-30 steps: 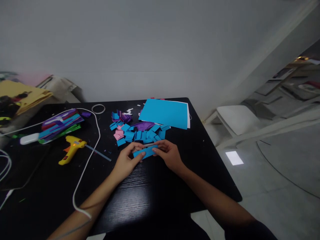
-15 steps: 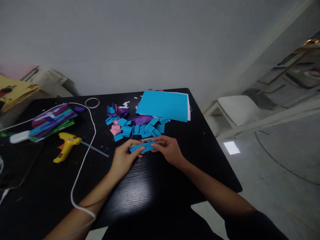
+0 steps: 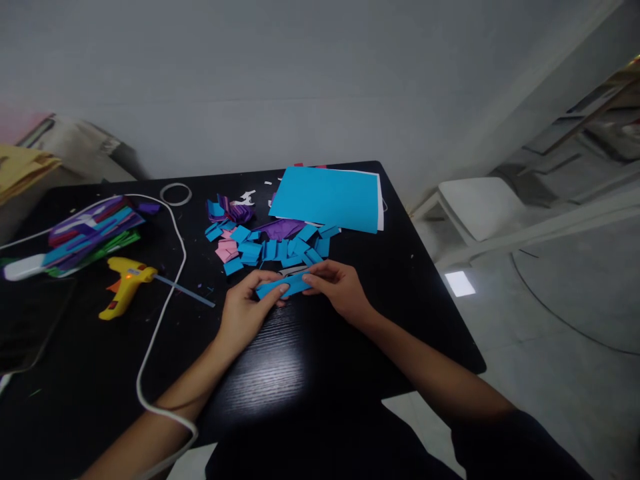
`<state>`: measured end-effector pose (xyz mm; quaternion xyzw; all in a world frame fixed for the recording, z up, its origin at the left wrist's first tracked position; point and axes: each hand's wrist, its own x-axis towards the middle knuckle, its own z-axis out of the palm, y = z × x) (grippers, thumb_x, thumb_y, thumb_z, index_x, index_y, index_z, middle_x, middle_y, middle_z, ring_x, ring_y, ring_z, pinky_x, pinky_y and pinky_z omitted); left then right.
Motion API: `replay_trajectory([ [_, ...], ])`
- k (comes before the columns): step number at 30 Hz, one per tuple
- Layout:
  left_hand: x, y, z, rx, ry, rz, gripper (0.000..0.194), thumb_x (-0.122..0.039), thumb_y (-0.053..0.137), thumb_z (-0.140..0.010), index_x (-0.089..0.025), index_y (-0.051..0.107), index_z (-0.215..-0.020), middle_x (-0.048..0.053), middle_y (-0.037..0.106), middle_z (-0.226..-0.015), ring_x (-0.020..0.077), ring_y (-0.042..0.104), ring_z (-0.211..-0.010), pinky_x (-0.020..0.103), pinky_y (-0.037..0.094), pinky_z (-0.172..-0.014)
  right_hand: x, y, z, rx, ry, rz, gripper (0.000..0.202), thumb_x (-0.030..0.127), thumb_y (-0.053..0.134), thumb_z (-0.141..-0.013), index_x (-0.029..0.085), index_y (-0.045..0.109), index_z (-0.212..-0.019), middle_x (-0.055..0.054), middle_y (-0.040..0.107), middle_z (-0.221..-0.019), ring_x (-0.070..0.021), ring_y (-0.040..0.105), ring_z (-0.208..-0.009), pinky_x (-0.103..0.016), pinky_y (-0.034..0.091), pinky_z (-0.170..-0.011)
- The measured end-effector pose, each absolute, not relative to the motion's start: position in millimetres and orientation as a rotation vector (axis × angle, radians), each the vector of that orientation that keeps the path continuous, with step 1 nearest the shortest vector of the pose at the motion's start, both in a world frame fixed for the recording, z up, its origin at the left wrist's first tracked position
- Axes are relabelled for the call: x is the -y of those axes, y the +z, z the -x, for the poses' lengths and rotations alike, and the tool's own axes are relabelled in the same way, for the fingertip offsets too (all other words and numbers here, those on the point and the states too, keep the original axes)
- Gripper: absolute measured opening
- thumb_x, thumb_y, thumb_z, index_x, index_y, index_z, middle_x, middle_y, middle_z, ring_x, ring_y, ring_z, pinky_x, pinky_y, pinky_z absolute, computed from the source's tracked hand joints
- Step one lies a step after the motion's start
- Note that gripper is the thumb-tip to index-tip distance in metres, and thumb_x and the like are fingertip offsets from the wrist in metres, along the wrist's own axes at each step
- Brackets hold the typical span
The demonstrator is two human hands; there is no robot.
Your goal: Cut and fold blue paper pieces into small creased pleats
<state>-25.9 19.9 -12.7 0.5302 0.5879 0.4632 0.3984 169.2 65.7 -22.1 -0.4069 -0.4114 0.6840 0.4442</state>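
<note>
Between my hands is a narrow blue paper strip (image 3: 295,285), held just above the black table. My left hand (image 3: 249,301) pinches its left end, thumb on top and fingers behind. At the other end, my right hand (image 3: 337,288) grips the strip between thumb and fingers. Right behind the strip, a grey object, perhaps scissors (image 3: 291,271), is mostly hidden. Beyond it lie many small folded blue paper pieces (image 3: 270,251), with a few pink pieces (image 3: 227,250) at their left. A large blue paper sheet (image 3: 327,198) rests on white paper further back.
A yellow glue gun (image 3: 123,287) with its glue stick lies on the left, near a white cable (image 3: 155,333) that crosses the table and my left forearm. Coloured paper strips (image 3: 95,233) are heaped behind it. A tape ring (image 3: 176,194) and purple folded pieces (image 3: 235,212) lie further back.
The view has shifted slightly, so things on the table sit a little higher. Both hands keep hold of the blue strip, with the right thumb moved slightly along its upper edge.
</note>
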Motion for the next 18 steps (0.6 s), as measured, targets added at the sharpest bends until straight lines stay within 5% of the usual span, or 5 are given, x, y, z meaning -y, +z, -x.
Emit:
replay_trajectory([
  [6, -17.0, -8.3, 25.5, -1.483, 1.168, -1.741, 0.019, -0.028, 0.074, -0.089, -0.022, 0.078, -0.107, 0.004, 0.082, -0.107, 0.0210, 0.077, -0.098, 0.030, 0.059, -0.091, -63.1, -22.3, -168.8, 1.093, 1.634, 1.036, 0.028, 0.038, 0.090, -0.069, 0.016, 0.076, -0.082, -0.001, 0.076, -0.077, -0.0181, 0.075, -0.070, -0.035, 0.069, -0.070],
  [18, -12.2, -12.1, 19.4, -1.462, 1.182, -1.811, 0.019, -0.026, 0.074, -0.089, -0.019, 0.076, -0.107, 0.004, 0.082, -0.099, 0.0169, 0.076, -0.083, 0.025, 0.060, -0.077, -56.3, -21.4, -165.0, 1.150, 1.459, 1.038, 0.022, 0.036, 0.086, -0.076, 0.020, 0.075, -0.087, -0.002, 0.078, -0.080, -0.0184, 0.076, -0.072, -0.029, 0.066, -0.063],
])
